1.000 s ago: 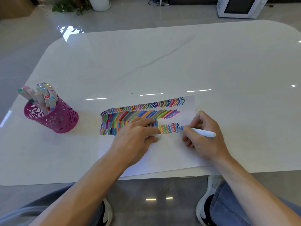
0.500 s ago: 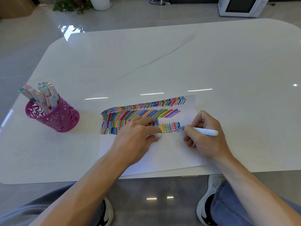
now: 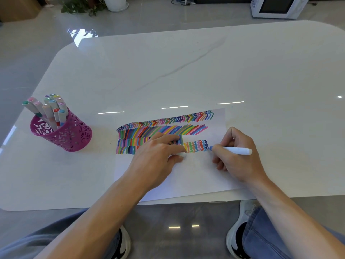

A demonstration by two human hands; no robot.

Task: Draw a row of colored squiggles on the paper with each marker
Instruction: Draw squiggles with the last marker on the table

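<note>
Fingers [image 3: 224,145] of right hand [image 3: 237,159] pinch marker [image 3: 240,151] at squiggles [image 3: 196,146] — left hand [image 3: 156,156] pinches cap [image 3: 182,155] on paper [image 3: 196,176]

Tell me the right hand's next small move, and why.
Probably continue the squiggle downward: the right hand grips the blue marker, tip at the right end of the squiggle row; the left hand, pinching a white cap, steadies the paper.

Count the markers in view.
About 14: one blue marker in the right hand, tip on the paper, its white cap in the left hand; roughly 13 capped markers stand in the pink holder, left on the table. More may be hidden among them.
</note>
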